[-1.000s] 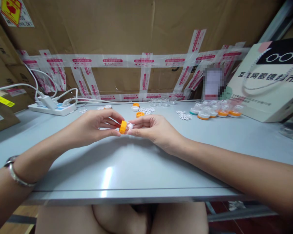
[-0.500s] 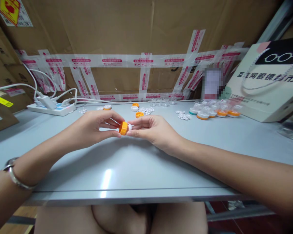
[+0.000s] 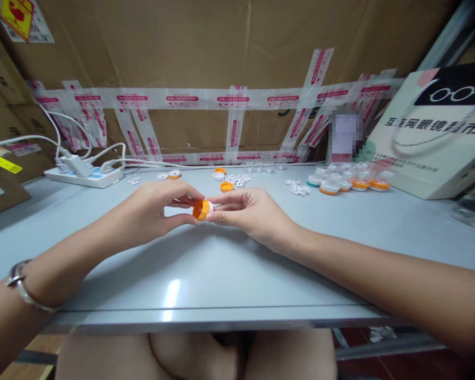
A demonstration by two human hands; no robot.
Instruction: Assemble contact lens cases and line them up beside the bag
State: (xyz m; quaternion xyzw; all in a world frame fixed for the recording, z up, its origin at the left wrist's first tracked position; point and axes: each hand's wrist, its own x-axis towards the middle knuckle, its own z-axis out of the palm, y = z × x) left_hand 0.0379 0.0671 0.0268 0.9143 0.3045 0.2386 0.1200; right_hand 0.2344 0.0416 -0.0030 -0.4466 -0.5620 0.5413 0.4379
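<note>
Between thumb and fingers, my left hand (image 3: 164,207) grips an orange plastic ring-shaped cap (image 3: 200,210), tilted so its hollow side faces left. My right hand (image 3: 245,211) pinches a white round piece (image 3: 211,207) that meets the cap's right side. The two pieces touch and are held just above the table. My fingers partly cover the white piece. Behind my hands lie another orange cap (image 3: 226,187) and a pile of small white perforated discs (image 3: 239,180).
A white power strip (image 3: 87,177) with cables sits at the back left. Several clear-topped containers with orange, white and teal bases (image 3: 330,186) stand at the right, before a paper bag (image 3: 439,137). More small white parts (image 3: 297,188) lie nearby. A taped cardboard box (image 3: 206,53) stands behind.
The orange cap has turned slightly, showing more of its hollow inside. It now sits closer against the white piece. Both hands have barely moved.
</note>
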